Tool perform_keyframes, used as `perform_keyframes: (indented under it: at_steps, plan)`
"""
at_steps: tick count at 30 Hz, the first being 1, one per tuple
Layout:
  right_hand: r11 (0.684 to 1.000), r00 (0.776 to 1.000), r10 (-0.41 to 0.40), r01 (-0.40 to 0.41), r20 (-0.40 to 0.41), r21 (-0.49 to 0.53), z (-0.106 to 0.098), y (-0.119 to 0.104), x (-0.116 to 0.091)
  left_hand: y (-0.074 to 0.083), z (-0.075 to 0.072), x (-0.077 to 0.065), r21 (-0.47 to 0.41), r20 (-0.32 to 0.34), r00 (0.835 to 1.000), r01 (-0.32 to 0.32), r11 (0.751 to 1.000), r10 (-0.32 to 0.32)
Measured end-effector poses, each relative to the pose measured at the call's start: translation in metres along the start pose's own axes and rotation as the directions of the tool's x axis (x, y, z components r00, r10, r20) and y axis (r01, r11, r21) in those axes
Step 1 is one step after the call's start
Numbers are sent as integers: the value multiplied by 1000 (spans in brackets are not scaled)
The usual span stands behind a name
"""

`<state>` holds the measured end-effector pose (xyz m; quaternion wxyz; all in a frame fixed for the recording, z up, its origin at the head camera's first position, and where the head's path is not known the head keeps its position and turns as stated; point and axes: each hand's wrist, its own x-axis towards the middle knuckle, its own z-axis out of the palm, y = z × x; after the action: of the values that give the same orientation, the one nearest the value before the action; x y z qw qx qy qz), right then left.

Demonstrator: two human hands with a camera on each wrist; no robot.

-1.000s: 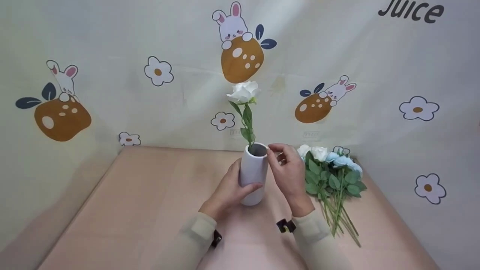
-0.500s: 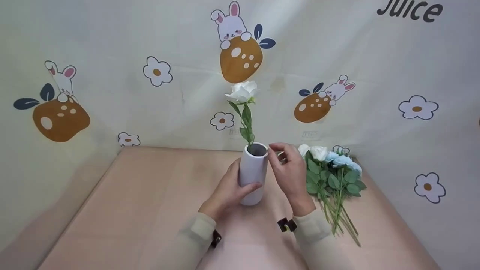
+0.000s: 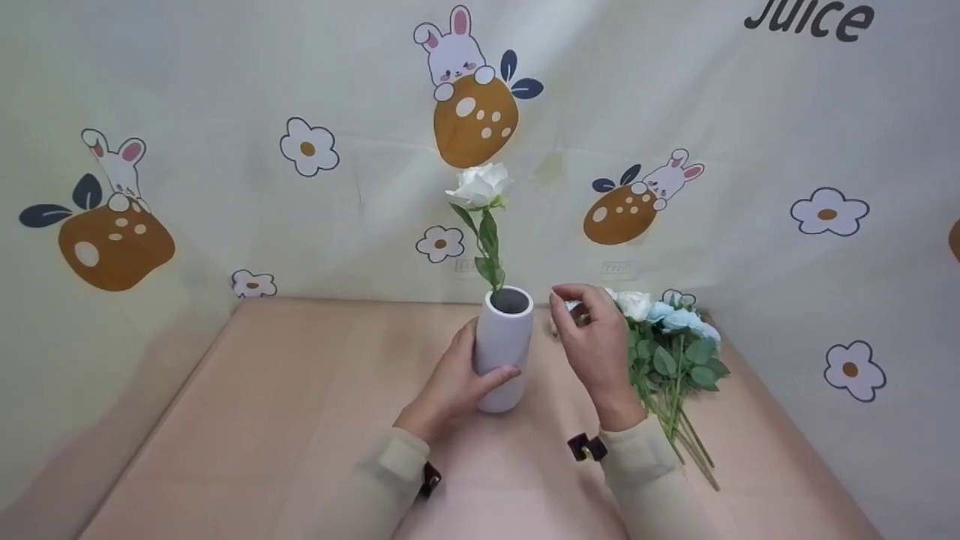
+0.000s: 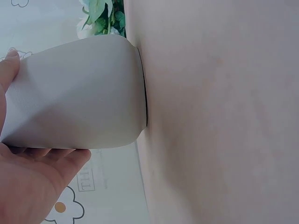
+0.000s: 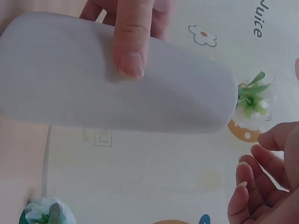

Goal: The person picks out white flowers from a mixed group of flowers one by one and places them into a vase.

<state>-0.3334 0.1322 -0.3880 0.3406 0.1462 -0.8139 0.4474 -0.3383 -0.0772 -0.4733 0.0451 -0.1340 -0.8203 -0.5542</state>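
Observation:
My left hand [image 3: 448, 384] grips a white vase [image 3: 504, 346] around its middle, thumb across the near side. The vase stands upright on the table. One white rose [image 3: 480, 187] rises from its mouth, its stem leaning on the far left of the rim. To the right of the rim, apart from the vase, is my right hand [image 3: 598, 352]. Its fingers are loosely bent and hold nothing, as the right wrist view shows. The left wrist view shows the vase's base [image 4: 135, 88] at the table surface.
Behind and right of my right hand lies a bunch of white and light-blue artificial flowers [image 3: 679, 356], stems toward me. The table [image 3: 315, 420] has a pinkish-beige cover. A backdrop cloth [image 3: 375, 187] printed with rabbits and flowers hangs behind it.
My right hand has moved away from the vase rim to the right, toward the flower bunch. The left hand keeps its hold on the vase, and the rose stays in it.

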Motion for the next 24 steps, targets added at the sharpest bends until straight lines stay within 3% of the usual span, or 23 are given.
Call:
perform_keyframes:
  at_steps: [10, 24]
  plan:
    - [989, 998, 62, -60, 11, -134, -30, 37, 0, -1, 0, -1, 0, 7, 1000, 13, 1000, -13]
    - [945, 988, 157, -145, 17, -292, -66, 81, 4, 0, -1, -1, -12, 6, 999, 38, 999, -38]
